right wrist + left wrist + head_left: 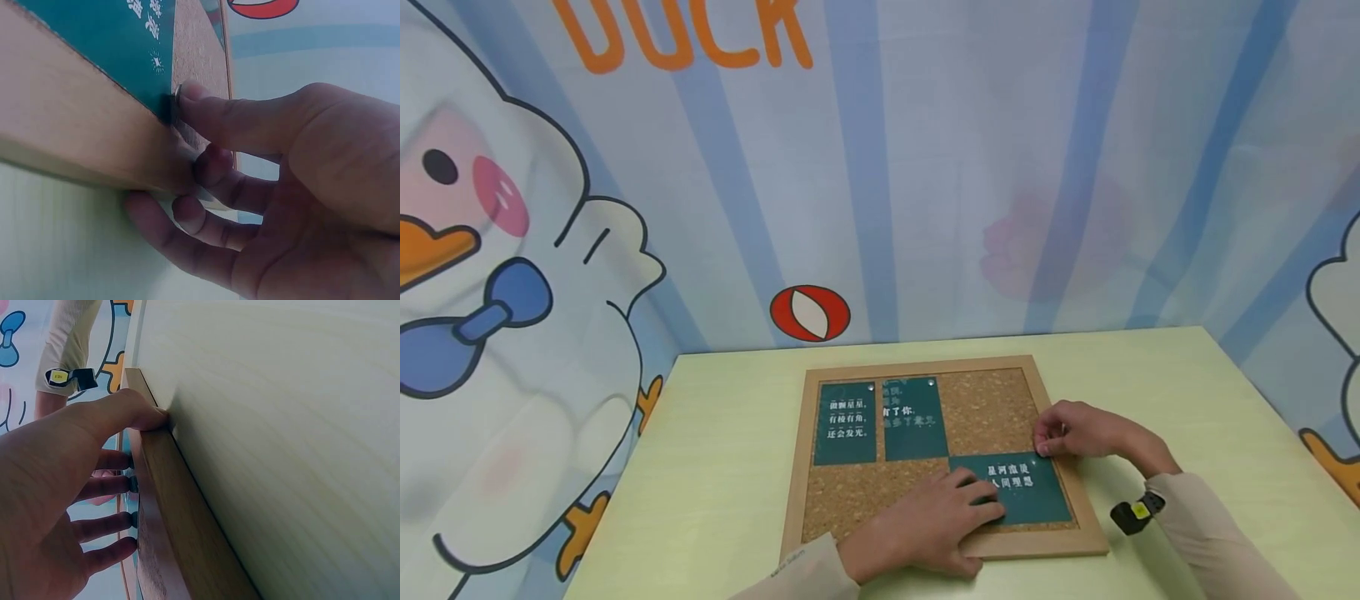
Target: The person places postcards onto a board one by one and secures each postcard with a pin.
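Note:
A wood-framed cork board (872, 498) lies on the table. Over its lower right part is a green card (1037, 500) with white Chinese characters. My left hand (936, 517) rests spread over the card's left side, its fingertips on the card and its thumb against the frame's front edge (187, 519). At the card's upper right corner, my right hand (1078, 429) holds its thumb against a small shiny thumbtack (177, 97). The other right fingers (187, 215) curl by the frame's outer edge. The thumb partly hides the tack.
Two more green cards, a left one (845, 442) and a middle one (917, 442), are on the board's upper half, each with a silver tack near its upper right corner. The pale table (722, 450) extends around the board to a printed cloth backdrop (940, 167).

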A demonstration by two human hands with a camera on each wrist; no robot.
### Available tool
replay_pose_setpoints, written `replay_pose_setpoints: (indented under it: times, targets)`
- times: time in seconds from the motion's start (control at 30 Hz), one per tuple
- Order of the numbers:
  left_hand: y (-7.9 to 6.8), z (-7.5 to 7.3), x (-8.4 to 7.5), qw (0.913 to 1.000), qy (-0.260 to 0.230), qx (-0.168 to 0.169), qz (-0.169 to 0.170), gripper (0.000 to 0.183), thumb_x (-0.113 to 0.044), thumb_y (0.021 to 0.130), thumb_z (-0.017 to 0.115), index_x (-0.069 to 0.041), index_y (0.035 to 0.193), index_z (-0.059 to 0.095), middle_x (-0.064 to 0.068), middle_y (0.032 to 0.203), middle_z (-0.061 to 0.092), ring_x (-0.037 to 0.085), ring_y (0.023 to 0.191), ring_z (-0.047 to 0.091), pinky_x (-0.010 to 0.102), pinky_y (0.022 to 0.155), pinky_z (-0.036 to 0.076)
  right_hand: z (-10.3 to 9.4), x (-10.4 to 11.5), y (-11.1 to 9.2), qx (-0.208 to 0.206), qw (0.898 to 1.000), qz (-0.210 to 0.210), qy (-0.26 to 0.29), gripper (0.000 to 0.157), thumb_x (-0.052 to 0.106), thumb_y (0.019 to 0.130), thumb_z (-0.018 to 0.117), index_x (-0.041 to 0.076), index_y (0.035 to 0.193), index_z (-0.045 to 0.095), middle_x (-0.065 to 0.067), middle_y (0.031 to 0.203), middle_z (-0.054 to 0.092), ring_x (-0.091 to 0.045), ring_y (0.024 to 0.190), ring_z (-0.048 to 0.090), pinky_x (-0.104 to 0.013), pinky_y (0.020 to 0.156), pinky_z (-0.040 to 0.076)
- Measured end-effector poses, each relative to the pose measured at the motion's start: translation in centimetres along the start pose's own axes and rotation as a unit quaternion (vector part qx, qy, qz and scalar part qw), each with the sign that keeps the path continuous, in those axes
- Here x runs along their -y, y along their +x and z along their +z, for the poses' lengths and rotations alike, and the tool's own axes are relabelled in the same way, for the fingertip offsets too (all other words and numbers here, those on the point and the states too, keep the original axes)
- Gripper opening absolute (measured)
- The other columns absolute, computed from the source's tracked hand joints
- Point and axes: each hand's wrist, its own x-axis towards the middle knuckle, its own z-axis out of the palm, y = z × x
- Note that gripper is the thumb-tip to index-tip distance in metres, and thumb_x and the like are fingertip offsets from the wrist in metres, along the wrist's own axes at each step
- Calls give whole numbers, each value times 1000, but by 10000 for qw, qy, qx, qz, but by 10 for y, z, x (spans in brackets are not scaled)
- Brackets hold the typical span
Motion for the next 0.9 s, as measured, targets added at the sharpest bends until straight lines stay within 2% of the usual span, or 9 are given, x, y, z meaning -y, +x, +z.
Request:
replay_pose_setpoints:
  times: [0.13,0.43,0.9]
  targets:
    - [0,0,0,10000,28,50,1,62,-54,94,68,-26,148,57,-6,152,50,15,133,47,35,106,44,-1,2,4,56,9998,174,99,9,9,98,71,8,93,64,0,80,56,-16,69,53,-30,59,46]
    - [0,0,0,10000,58,-15,28,62,-55,94,68,-27,147,57,-7,151,50,15,132,47,35,105,44,-7,13,10,340,9943,981,223,13,8,96,74,7,93,61,-3,81,57,-19,67,53,-36,57,49]
    - [1,-1,-1,9999,99,68,-16,62,-56,94,68,-27,148,57,-8,150,50,15,133,46,34,106,44,-7,12,12,293,9906,1316,229,16,10,95,76,8,92,60,-3,82,57,-20,70,55,-36,57,50]
